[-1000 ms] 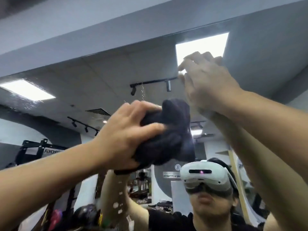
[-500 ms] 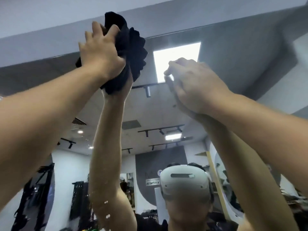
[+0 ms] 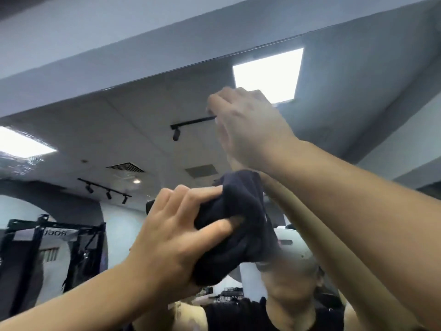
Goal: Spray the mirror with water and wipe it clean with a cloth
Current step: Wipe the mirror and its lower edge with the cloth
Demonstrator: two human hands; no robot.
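Head view: bunched dark cloth (image 3: pixel 238 225)

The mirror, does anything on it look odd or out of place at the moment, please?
Yes: a wet, speckled patch remains on the mirror at its far left edge, unwiped. The left hand holds the dark cloth well right of it; the right hand rests higher.

Grey wall (image 3: pixel 119 32), bright ceiling panel (image 3: pixel 267 75)
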